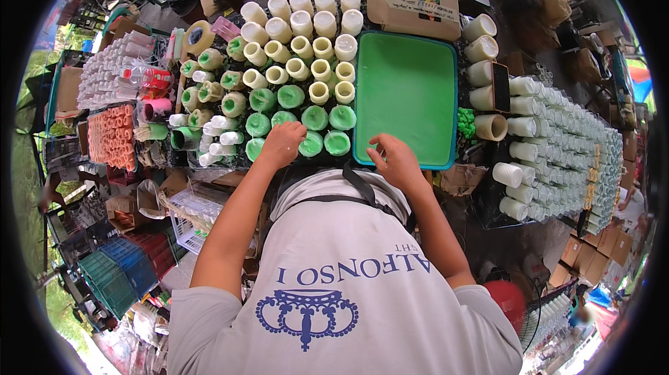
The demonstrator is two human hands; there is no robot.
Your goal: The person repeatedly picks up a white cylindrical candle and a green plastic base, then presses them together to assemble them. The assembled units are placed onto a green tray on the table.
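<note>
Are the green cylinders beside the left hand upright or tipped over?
Upright: the green cylinders show their round tops to the overhead camera.

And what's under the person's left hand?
Part of a green-topped cylinder peeks out just beyond the left hand. Whatever is right beneath the hand is covered, so I can't tell.

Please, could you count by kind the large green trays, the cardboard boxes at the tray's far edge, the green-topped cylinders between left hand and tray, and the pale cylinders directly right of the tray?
Green tray: 1
Cardboard box: 1
Green-topped cylinders: 4, one partly behind the left hand
Pale cylinders: 5
Total: 11
</note>
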